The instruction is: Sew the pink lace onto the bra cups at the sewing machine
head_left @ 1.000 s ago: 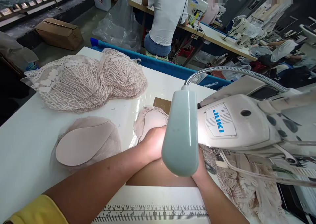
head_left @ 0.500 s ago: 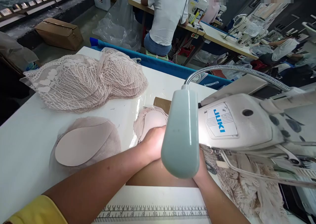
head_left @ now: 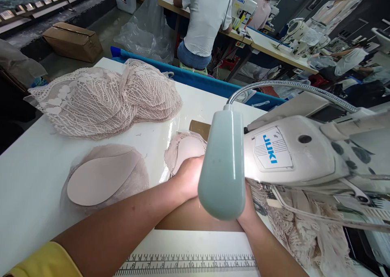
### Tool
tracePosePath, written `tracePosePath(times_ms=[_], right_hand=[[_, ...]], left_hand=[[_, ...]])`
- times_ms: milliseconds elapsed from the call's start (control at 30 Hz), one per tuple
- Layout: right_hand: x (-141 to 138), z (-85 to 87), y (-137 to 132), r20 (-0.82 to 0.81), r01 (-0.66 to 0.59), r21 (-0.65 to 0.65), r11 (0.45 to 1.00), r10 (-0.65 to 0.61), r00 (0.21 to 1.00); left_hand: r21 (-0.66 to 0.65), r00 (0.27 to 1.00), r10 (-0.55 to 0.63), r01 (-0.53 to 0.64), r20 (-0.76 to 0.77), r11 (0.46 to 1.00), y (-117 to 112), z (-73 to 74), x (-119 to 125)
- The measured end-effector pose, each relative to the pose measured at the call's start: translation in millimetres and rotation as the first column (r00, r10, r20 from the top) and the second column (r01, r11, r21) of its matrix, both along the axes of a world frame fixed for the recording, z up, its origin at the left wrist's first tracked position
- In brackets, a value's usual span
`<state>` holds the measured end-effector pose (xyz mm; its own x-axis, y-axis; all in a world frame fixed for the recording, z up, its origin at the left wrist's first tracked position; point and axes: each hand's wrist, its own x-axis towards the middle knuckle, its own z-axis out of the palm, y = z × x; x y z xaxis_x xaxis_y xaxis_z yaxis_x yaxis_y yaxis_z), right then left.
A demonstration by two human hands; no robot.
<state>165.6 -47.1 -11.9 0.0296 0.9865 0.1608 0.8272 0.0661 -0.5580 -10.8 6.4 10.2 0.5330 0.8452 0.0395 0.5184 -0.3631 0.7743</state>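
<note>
My left hand (head_left: 189, 175) rests on a pink lace-edged cup piece (head_left: 185, 149) just left of the sewing machine head (head_left: 292, 153). Its fingers are hidden behind the pale green lamp head (head_left: 222, 165). My right hand (head_left: 247, 214) reaches under the lamp and the machine head; only its wrist and heel show. A brown panel (head_left: 195, 218) lies under both forearms. Whether either hand grips the fabric cannot be seen.
A stack of pink foam cups (head_left: 103, 177) lies at the left. A heap of lace cups (head_left: 106, 100) sits at the table's far side. More lace fabric (head_left: 304, 236) hangs under the machine. A ruler strip (head_left: 189, 262) runs along the near edge. People sit at sewing tables behind.
</note>
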Motion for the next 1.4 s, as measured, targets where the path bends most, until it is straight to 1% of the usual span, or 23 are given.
tracePosePath(times_ms=[200, 400, 567, 800, 1200, 1400], right_hand=[[-3.2, 4.3, 0.3, -0.004, 0.004, -0.02, 1.0, -0.004, 1.0], [0.1, 0.2, -1.1, 0.0, -0.002, -0.038, 0.999, 0.002, 1.0], [2.0, -2.1, -1.3, 0.025, -0.014, -0.058, 0.998, 0.016, 1.0], [0.2, -0.2, -1.5, 0.072, -0.006, -0.067, 0.998, 0.011, 0.997], [0.0, 0.0, -1.0, 0.084, -0.011, -0.024, 1.0, 0.013, 0.996], [-1.1, 0.9, -2.0, 0.094, 0.033, -0.121, 0.992, -0.022, 0.995]], left_hand=[[-0.011, 1.0, -0.006, 0.006, -0.022, 1.0, 0.3, 4.6, -0.4], [0.0, 0.999, -0.008, 0.008, -0.035, 1.0, 0.0, 6.9, -0.2], [0.002, 0.999, -0.003, 0.003, -0.045, 1.0, -0.4, 6.8, 0.9], [0.005, 0.997, -0.019, 0.02, -0.068, 1.0, -0.7, 6.2, 0.8], [-0.024, 0.999, -0.022, 0.021, -0.041, 0.999, -0.8, 8.0, 0.0], [-0.019, 0.996, -0.04, 0.039, -0.081, 0.999, 0.2, 8.6, -0.9]])
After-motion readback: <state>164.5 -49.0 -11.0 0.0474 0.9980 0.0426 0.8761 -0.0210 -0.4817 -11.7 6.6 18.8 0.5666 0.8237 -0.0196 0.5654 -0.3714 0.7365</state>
